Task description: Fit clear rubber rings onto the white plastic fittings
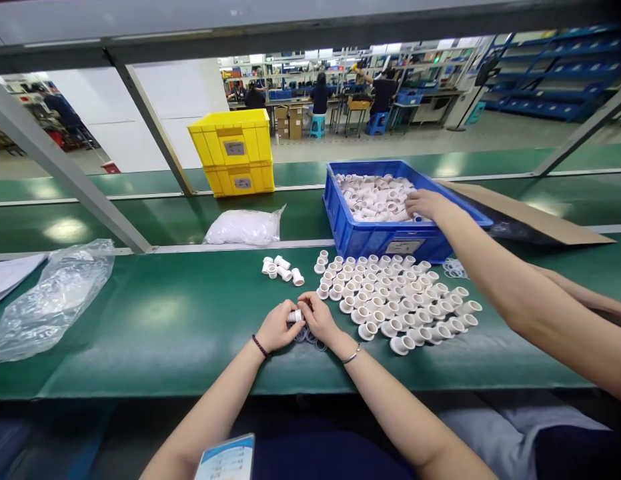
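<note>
My left hand (279,327) is closed round a white plastic pipe fitting (294,316), low over the green work surface. From the other side my right hand (317,317) is closed at the same fitting, fingertips touching it; whether a ring is also in these fingers is too small to tell. Thin grey rings (310,339) lie in a loose pile just under and between my hands. Beyond them is a small group of white fittings (283,269), some lying on their sides. To the right, many more flanged white fittings (385,293) stand close together in rows.
A co-worker's hand (424,204) reaches into a blue crate (370,233) full of white fittings. More rings (455,268) lie beside it. Two stacked yellow crates (240,150), a bag of white material (243,227) and a clear plastic bag (65,293) are on the left. Cardboard (530,210) lies right.
</note>
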The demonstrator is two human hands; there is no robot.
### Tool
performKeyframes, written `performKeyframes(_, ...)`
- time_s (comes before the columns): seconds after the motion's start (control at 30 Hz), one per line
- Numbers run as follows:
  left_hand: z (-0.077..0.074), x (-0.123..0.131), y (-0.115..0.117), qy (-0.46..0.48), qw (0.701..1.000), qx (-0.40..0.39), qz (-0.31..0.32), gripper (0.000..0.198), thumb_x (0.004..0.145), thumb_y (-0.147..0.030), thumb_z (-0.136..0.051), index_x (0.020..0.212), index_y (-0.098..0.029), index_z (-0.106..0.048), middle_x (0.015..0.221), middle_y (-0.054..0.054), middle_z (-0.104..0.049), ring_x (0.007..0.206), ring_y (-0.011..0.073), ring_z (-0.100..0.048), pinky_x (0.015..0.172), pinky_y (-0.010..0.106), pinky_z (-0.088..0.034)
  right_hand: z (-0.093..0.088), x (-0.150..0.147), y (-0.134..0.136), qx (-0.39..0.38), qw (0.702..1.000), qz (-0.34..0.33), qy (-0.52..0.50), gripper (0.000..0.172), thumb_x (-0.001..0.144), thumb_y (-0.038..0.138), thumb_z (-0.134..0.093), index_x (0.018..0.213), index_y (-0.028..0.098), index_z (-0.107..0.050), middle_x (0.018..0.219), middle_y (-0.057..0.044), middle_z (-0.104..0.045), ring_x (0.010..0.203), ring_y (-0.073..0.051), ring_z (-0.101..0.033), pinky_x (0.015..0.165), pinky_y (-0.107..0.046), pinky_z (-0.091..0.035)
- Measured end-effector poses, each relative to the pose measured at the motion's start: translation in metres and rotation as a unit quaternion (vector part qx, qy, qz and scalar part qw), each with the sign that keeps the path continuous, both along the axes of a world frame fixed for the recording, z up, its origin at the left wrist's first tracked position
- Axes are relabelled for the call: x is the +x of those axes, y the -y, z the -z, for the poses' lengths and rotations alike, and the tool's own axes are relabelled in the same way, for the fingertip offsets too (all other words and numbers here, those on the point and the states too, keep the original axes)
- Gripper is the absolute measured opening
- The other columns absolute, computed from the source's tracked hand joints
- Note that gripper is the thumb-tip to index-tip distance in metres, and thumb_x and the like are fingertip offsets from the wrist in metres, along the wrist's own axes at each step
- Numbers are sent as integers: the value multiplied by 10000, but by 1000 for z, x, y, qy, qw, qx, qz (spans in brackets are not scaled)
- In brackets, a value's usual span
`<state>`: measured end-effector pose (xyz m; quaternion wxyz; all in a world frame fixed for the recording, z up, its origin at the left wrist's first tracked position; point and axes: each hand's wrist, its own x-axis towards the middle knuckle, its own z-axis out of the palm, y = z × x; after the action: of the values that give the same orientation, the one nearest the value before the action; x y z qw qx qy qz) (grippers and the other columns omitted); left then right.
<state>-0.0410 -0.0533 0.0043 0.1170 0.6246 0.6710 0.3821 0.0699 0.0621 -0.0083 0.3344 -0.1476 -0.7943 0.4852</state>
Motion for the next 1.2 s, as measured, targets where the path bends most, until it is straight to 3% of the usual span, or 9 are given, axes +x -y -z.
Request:
performKeyframes(0.23,1,0,2,28,996,87,6,255,857,-302,-508,1061,-157,-459,967,86,-527,856,190,-495,781,325,-392,-5,-9,0,-176,983,-36,-38,171,859,367,-512,924,210,-495,767,11,-499,684,-134,-500,614,-245,-419)
performKeyframes(0.33,0,1,1,46,995,91,9,261,865,-302,-502,1081,-161,-470,982,87,-527,876,194,-489,801,330,-383,-8,-11,0,-262,962,-71,-36,207,834,390,-548,923,215,-485,720,32,-466,610,-116,-462,536,-220,-378)
performKeyframes(0.43,0,3,0,109,991,73,-1,275,874,-321,-495,1098,-161,-473,1004,85,-517,890,192,-490,813,325,-381,-9,-11,0,-286,954,-84,-32,217,839,410,-543,905,211,-488,708,35,-457,589,-108,-442,515,-211,-355)
performKeyframes(0.57,3,4,-5,273,961,47,-18,305,868,-385,-508,1069,-159,-466,974,63,-502,863,174,-486,783,295,-390,-7,-10,-2,-193,978,-63,-40,196,887,400,-485,905,208,-517,796,7,-496,681,-125,-486,610,-239,-410)
performKeyframes(0.73,7,1,-8,483,875,35,4,328,847,-439,-533,1031,-183,-442,842,2,-478,684,108,-436,634,227,-354,-13,-4,-1,-15,997,-47,-53,177,921,327,-455,962,216,-586,939,-49,-538,891,-168,-525,776,-305,-451)
performKeyframes(0.83,4,-2,-8,540,841,31,-4,306,845,-425,-543,1014,-194,-434,826,-13,-457,647,88,-407,596,207,-326,-17,0,1,42,995,-82,-44,210,906,295,-487,1085,236,-580,1047,-76,-521,956,-180,-522,750,-302,-484)
performKeyframes(1.03,2,-4,-7,548,836,22,24,311,842,-428,-547,998,-185,-433,804,-17,-438,629,78,-383,579,200,-308,-17,5,2,143,987,-56,-47,301,874,228,-534,1174,255,-547,1153,-92,-507,1106,-213,-479,947,-414,-421)
performKeyframes(1.2,4,-2,-7,525,850,33,17,338,841,-434,-543,1031,-186,-415,883,6,-470,706,98,-435,635,220,-353,-18,5,3,140,986,-52,-74,155,878,195,-528,1009,243,-596,1103,-76,-564,1060,-194,-527,911,-392,-452)
